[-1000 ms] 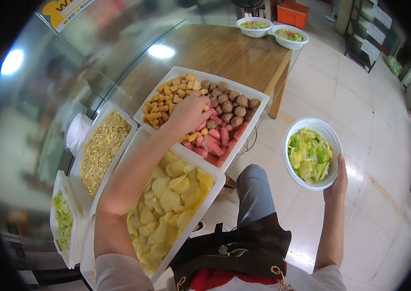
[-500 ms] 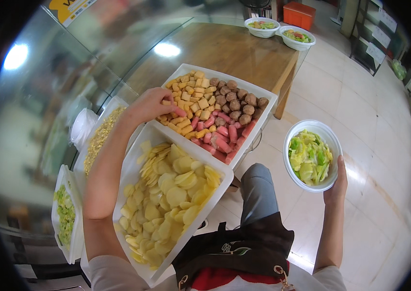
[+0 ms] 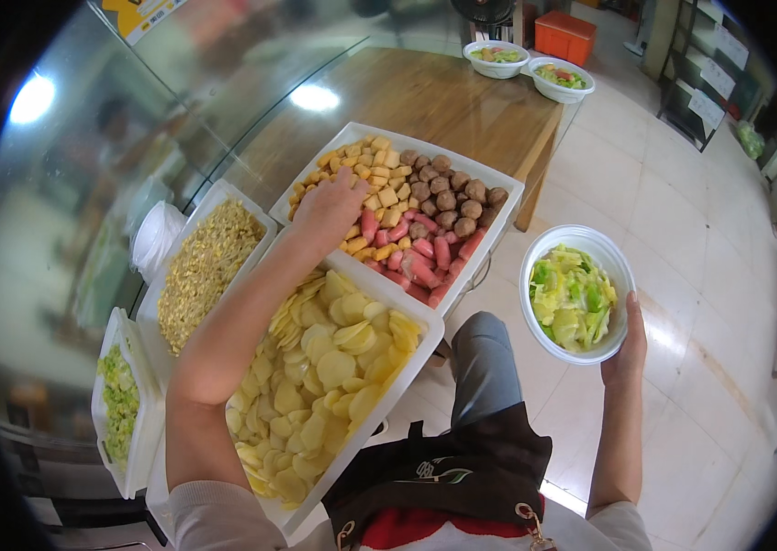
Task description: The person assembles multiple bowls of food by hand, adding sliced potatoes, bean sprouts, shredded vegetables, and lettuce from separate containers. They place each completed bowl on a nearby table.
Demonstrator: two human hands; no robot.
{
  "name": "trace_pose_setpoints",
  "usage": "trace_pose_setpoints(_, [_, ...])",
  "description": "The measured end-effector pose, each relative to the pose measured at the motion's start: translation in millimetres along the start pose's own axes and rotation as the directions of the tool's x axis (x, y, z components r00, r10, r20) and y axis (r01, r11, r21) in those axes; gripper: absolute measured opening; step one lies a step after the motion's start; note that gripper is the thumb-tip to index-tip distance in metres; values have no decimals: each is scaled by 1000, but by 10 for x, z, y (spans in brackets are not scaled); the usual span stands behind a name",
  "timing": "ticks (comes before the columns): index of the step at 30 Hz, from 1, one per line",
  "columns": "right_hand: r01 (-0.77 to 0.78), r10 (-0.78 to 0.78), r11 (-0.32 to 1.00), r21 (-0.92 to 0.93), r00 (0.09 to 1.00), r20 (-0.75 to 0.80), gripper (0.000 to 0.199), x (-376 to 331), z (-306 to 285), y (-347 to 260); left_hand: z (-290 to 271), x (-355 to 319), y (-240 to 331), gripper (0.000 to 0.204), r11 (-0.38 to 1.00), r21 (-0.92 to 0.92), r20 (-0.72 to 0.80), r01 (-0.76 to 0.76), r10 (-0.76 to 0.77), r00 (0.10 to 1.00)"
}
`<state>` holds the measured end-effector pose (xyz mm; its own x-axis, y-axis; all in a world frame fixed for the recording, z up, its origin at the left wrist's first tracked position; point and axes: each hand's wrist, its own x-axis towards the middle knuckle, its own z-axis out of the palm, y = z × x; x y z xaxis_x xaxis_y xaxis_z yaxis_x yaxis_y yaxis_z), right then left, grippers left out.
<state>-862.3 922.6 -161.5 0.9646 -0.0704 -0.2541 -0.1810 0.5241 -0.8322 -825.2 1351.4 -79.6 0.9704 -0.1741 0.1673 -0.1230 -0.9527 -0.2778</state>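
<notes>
With left fingers (image 3: 344,186) curled over golden pieces (image 3: 386,196) in white tray (image 3: 485,170), unclear if holding any, gripping vegetable bowl (image 3: 528,294) in right fingers (image 3: 633,310) above tiled floor (image 3: 682,239), facing wooden counter (image 3: 407,96) and orange box (image 3: 564,37)

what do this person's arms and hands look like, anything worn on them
The left hand and right hand are bare, without gloves, and no watch or bracelet shows. Above them, the pale grey sleeves are short and plain where visible.

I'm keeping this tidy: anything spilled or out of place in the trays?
In the mixed tray, a few yellow pieces lie among the pink pieces, though foods otherwise sit mostly grouped. No spill shows.
</notes>
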Motion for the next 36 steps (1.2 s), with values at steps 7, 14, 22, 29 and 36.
trace_pose_setpoints(7, [12, -12, 999, -35, 1000, 25, 63, -66, 39, -42, -3, -74, -252, 25, 799, -601, -35, 28, -62, 997])
trace_pose_setpoints(14, [3, -3, 1000, 7, 1000, 18, 60, -14, 27, -56, -171, -70, 232, 22, 930, -363, 229, 57, 30, 973])
trace_pose_setpoints(22, [63, -58, 995, -79, 996, 72, 64, 125, -45, -193, -439, 207, 599, 14, 633, -774, 144, 24, 138, 980])
trace_pose_setpoints(29, [129, -66, 965, -228, 962, 264, 50, -158, 110, -203, -1040, 142, 1999, 21, 303, -855, -237, -420, 492, 838])
trace_pose_setpoints(36, [33, 8, 984, -174, 974, 227, 52, -28, 177, -360, -1353, -62, 1599, 39, 578, -672, -260, -463, 401, 878])
